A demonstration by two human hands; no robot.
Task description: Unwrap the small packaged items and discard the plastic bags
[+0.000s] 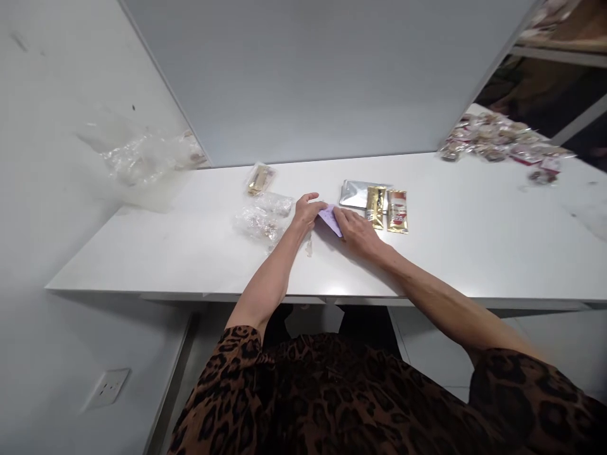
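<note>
Between my two hands, just above the white table, is a flat light-purple packet or piece of paper [331, 219]; I cannot tell which. My left hand [307, 210] pinches its left edge, with the thumb side toward the sheet. My right hand [356, 230] grips its right side, fingers folded over it. Right beyond the right hand lie a gold sachet [375, 207] and a gold sachet with a red-and-white print [397, 212]. A silver foil packet [355, 193] lies partly under the first sachet. Left of my left hand is crumpled clear plastic [260, 221].
A clear packet with a gold-brown item [260, 179] lies at the back left of the table [190, 253]. A large clear plastic bag [147, 164] rests against the left wall. Several small wrapped packets [502, 139] are heaped at the far right. A grey panel [322, 76] rises behind.
</note>
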